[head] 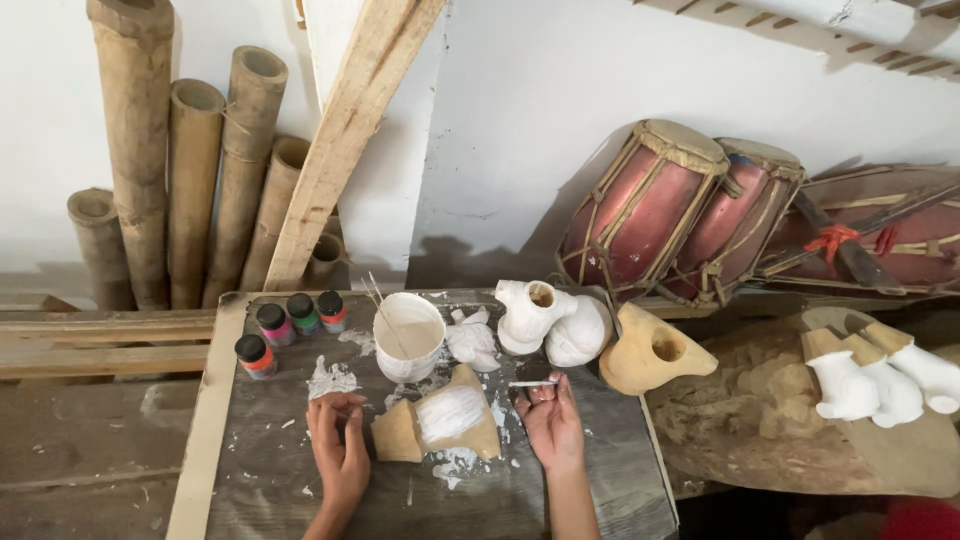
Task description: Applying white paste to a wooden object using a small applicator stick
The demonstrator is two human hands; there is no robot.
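Holding a thin white stick in its pinched fingers, the right hand sits at 3 o'clock of the half-whitened wooden piece on the worktop, the left hand loosely curled and empty at 9; a careless sweep could tip the paint cup at 12.

We had one head-worn view, looking steeply down and forward at the table from close range, white wall behind.
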